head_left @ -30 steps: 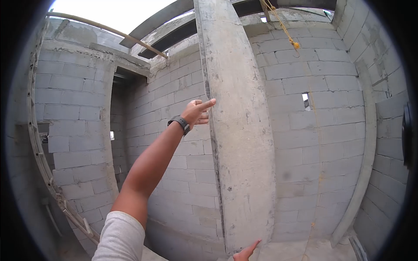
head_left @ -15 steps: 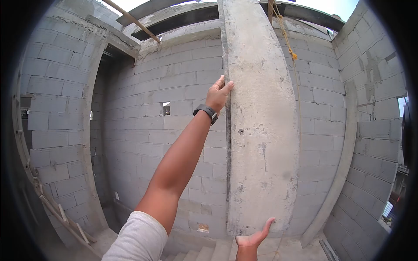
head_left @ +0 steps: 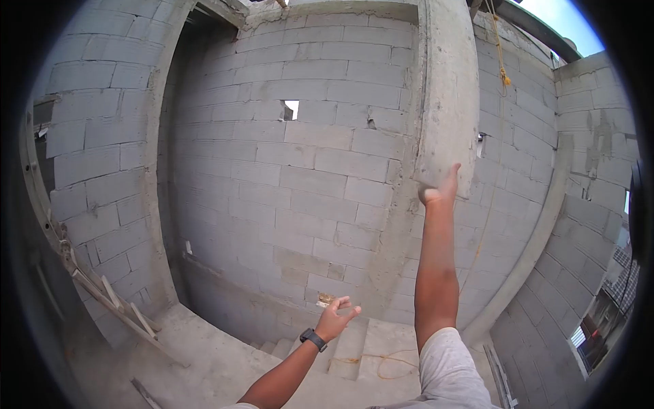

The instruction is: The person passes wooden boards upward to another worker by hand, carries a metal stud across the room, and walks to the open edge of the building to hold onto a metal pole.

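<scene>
A long, cement-stained board (head_left: 446,95) stands upright in front of the block wall, its top running out of the head view. My right hand (head_left: 441,189) is at its lower end, palm beneath the bottom edge and thumb on the near face, with that arm stretched upward. Lower and to the left, my left hand (head_left: 337,319) is apart from the board. Its fingers are loosely bent, the thumb stands away from them, and nothing is in it. A black watch (head_left: 313,339) is on the left wrist.
Concrete steps (head_left: 351,351) lie below, with a thin yellow cord (head_left: 388,357) across them. A knotted yellow rope (head_left: 504,76) hangs right of the board. On the left are a doorway (head_left: 178,123) and wooden strips (head_left: 112,303). A window opening (head_left: 586,334) is at right.
The board has gone up, its lower end rising with my right hand beneath it. My left hand has come off the board's side edge and dropped low. The view has tilted down and turned left.
</scene>
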Motion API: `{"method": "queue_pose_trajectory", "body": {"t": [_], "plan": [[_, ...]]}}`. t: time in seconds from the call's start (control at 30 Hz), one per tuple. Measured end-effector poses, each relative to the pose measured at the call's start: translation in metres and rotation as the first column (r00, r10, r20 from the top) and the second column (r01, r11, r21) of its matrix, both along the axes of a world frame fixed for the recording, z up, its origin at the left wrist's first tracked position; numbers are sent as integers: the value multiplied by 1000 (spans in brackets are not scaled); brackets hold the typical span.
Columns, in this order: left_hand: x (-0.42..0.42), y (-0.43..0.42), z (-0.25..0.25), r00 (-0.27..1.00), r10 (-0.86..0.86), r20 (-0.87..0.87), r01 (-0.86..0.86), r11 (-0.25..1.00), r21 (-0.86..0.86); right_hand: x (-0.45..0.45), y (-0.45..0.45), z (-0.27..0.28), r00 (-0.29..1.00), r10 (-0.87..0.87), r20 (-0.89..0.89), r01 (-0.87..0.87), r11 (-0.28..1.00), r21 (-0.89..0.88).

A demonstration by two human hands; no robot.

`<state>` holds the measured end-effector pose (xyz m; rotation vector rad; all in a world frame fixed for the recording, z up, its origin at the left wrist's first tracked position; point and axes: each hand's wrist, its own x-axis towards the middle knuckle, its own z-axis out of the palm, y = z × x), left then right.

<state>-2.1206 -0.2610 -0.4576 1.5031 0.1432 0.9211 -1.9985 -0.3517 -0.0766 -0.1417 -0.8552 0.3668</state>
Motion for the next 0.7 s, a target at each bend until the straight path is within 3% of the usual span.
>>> {"method": "queue_pose_trajectory", "body": {"t": [0.07,0.13,0.23,0.27,0.3,0.37,0.43,0.47,0.57,0.7], "plan": [[-7,3,-54,1000,-8,-19,6,997,-78,7,10,65,998,-17,66,12,997,80],[-23,0,-96,998,-5,-56,-10,964,-265,-19,-6,110,990,-109,86,106,994,32],[-42,-4,-166,988,79,-133,-133,875,-465,-51,-23,159,957,-250,151,235,966,107],[-41,2,-182,980,90,-179,-164,871,-464,-34,-20,181,938,-273,214,243,957,157],[-57,4,-216,963,110,-246,-221,844,-488,11,-79,222,876,-353,329,269,923,273],[-87,-22,-258,920,166,-356,-346,772,-533,9,-48,254,872,-311,377,230,942,244],[-132,-50,-289,843,279,-461,-506,702,-500,-3,-15,248,870,-294,396,222,951,216],[-83,-84,-304,797,343,-497,-596,582,-553,-13,58,245,854,-255,454,201,966,165],[-134,-131,-329,668,407,-623,-744,379,-550,-46,91,179,811,-308,497,282,951,130],[-183,-196,-361,560,404,-723,-809,76,-583,-31,145,116,803,-230,550,314,947,-62]]}}
